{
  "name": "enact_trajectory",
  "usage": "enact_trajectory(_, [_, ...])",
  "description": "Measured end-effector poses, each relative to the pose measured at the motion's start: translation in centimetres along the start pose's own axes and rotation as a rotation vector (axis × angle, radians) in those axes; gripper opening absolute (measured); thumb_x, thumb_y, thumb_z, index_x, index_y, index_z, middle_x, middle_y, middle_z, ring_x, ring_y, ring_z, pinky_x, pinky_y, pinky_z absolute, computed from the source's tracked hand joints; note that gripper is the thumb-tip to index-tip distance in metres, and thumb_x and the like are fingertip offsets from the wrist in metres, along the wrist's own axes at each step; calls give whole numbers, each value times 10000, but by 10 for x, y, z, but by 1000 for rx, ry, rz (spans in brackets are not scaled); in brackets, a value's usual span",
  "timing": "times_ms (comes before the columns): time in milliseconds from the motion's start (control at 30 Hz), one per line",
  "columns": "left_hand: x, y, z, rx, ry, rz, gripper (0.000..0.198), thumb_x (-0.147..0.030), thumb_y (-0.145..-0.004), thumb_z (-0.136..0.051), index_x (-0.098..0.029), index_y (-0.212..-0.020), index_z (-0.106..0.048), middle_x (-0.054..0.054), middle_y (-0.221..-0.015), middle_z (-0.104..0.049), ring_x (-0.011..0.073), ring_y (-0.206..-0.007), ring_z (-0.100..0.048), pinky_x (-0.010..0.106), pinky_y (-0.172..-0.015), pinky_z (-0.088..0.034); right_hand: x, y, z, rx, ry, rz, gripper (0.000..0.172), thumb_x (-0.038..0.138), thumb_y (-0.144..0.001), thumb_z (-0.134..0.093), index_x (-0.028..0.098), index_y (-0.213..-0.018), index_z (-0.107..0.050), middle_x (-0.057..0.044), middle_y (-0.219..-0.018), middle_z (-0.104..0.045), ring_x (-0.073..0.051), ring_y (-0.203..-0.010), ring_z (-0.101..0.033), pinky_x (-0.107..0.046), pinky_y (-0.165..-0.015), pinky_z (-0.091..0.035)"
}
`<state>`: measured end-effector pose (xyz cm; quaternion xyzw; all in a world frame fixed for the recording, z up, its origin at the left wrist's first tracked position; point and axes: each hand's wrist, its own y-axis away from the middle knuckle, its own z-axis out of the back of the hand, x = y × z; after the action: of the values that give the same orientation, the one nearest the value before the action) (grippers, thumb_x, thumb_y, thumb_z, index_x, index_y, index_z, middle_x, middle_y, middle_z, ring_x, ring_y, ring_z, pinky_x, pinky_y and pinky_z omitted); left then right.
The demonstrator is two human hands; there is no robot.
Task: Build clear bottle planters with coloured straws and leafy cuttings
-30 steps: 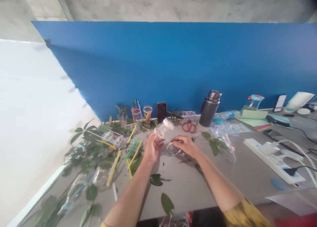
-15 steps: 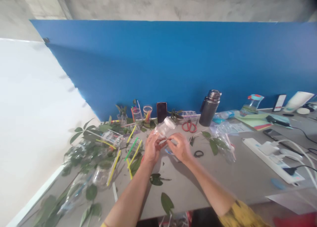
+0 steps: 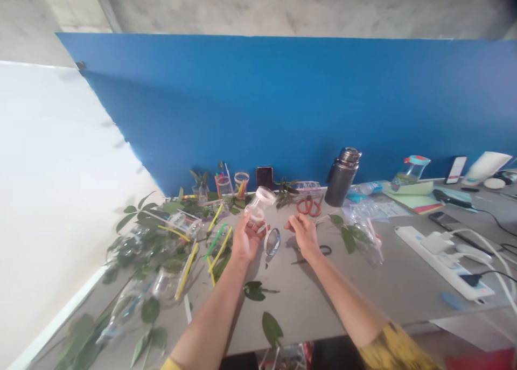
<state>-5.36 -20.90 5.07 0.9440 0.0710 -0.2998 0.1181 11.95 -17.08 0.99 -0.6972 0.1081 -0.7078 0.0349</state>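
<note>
Head view: nearest lies a loose leaf [image 3: 272,329]; beyond, a ring-shaped roll [image 3: 267,245] hangs by the left hand [image 3: 246,242], its grip closed around a tilted clear jar [image 3: 257,205]. I cannot tell whether the right hand's [image 3: 302,234] grip is together. A slackened left hold could drop the jar; a swinging roll could snag.
</note>
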Motion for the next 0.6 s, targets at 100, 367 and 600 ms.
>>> enact_trajectory(100, [0, 1, -1, -4, -8, 15, 239, -326, -813, -772, -193, -971, -652, 25, -798, -733, 195, -678, -707, 395, -704, -607, -13, -11, 5, -84, 25, -67, 502, 696, -817, -589, 213, -688, -626, -77, -644, -705, -230, -653, -676, -329, -641, -529])
enact_trajectory(367, [4, -3, 2, 51, -133, -30, 389, -488, -806, -780, -142, -964, -694, 65, -827, -741, 177, -728, -710, 287, -679, -555, -2, -2, 2, 56, 88, -40, 405, 590, -827, -616, 199, -723, -640, -52, -630, -674, -188, -564, -633, -312, -575, -521])
enact_trajectory(600, [6, -1, 4, 136, -243, -199, 419, -504, -720, -849, -170, -940, -722, 45, -872, -722, 163, -788, -674, 259, -681, -523, 8, 18, -12, 384, 96, 173, 413, 416, -756, -768, 221, -1103, -659, -85, -1156, -745, -254, -1125, -684, -418, -1025, -505])
